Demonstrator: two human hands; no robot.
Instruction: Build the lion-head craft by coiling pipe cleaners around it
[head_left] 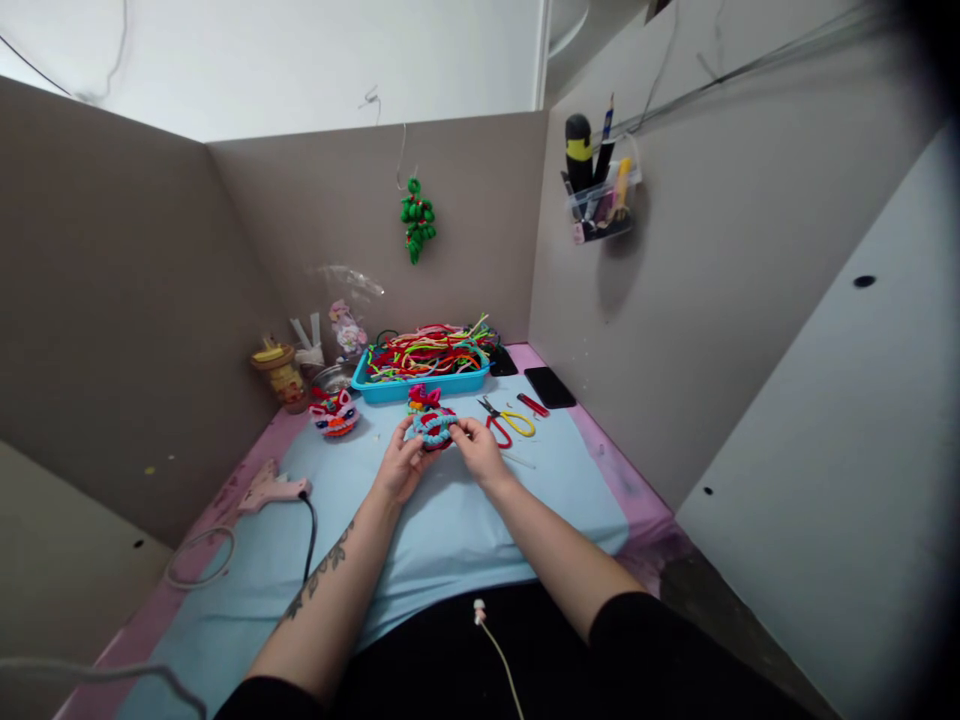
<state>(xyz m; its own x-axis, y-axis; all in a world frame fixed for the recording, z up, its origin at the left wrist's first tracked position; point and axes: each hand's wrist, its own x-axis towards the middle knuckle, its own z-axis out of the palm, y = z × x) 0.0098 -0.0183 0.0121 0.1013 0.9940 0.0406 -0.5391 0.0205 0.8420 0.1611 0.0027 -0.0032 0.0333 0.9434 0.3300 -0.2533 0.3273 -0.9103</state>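
Between both hands, over the middle of the table, is a blue and dark red piece of fuzzy pipe-cleaner craft (435, 428). My left hand (405, 462) grips its left side, thumb in front. On its right edge, the fingers of my right hand (474, 445) are pinched. Just behind it a red, pink and orange fuzzy piece (424, 398) shows in part. To the left sits a pink, white and orange lion-head figure (334, 414). Scissors with one red and one yellow handle (510, 420) lie right of my right hand.
A blue tray (420, 390) heaped with coloured pipe cleaners stands at the back. A pink glue gun (271, 488) with its cord lies left. A black phone (550, 387) and a red-handled tool (532, 404) lie right. Partitions (375, 220) enclose the table; a tool holder (604, 205) hangs right.
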